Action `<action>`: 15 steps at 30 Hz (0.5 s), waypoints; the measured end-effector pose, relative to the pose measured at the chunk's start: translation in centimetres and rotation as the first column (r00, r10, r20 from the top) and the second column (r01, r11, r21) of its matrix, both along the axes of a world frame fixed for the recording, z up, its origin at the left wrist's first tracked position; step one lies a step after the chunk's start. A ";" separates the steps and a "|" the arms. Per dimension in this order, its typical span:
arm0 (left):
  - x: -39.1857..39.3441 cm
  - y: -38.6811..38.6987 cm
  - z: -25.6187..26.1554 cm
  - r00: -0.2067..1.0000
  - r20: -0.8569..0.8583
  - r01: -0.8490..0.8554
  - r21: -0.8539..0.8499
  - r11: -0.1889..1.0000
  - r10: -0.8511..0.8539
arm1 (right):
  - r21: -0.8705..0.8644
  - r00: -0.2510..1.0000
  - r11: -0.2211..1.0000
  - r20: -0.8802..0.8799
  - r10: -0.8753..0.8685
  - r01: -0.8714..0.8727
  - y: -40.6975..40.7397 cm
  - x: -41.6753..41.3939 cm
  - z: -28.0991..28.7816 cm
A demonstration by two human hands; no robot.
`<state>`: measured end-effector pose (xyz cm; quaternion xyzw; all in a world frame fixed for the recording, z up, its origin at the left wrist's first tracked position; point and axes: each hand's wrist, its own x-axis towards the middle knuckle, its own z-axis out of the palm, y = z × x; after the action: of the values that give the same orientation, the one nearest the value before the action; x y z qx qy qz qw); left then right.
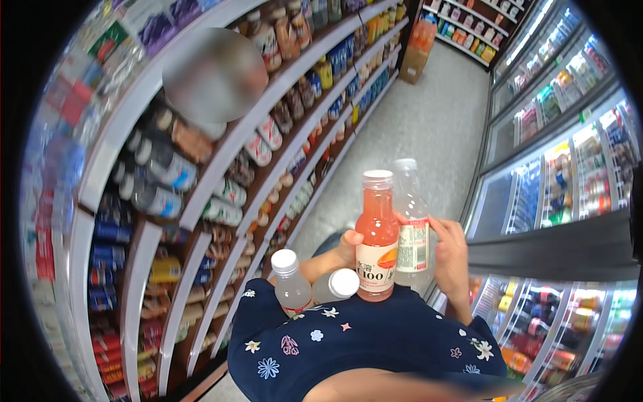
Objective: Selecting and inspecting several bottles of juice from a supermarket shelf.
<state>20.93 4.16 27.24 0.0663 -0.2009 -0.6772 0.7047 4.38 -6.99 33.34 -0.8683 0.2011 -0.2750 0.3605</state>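
Note:
My left hand (348, 246) grips a clear bottle of pink-orange drink (378, 221) upright in front of my chest, thumb on its near side. The bottle has a white cap and a pale label with a fruit picture. Just behind it, my right hand (451, 254) holds a clear bottle with whitish contents (413, 246), its back label towards me. A white-capped bottle (291, 286) rests in the crook of my left arm against my dark flowered top. Beside it, a second white-capped bottle (335, 286) leans there too, its lower part hidden.
Stocked drink shelves (281, 113) curve along my left. Glass-door coolers (547, 166) line the right, with a dark door edge or handle (552, 251) close to my right arm. A grey floor (427, 120) runs between them towards a cardboard box (414, 66) and more shelves.

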 end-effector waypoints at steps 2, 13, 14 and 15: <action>2.2 -4.6 0.1 0.999 -0.039 0.033 -0.031 0.999 -0.034 | -0.042 1.000 0.999 0.007 -0.019 0.019 -4.5 1.7 0.6; 12.1 -27.0 2.1 0.997 0.075 -0.013 0.101 0.995 0.006 | -0.101 0.993 0.995 -0.119 -0.018 0.006 -22.6 15.2 3.2; 12.8 -29.4 1.6 0.993 0.116 -0.049 0.152 0.987 0.031 | -0.215 0.986 0.974 -0.134 -0.098 0.068 -24.8 16.6 2.7; 13.4 -31.7 1.4 0.985 0.160 -0.093 0.197 0.976 0.061 | -0.222 0.987 0.973 -0.129 -0.095 0.065 -27.2 17.5 2.3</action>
<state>34.28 -27.58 28.63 0.1977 -0.1814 -0.6591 0.7025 21.93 -34.21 35.69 -0.9106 0.2292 -0.2487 0.2374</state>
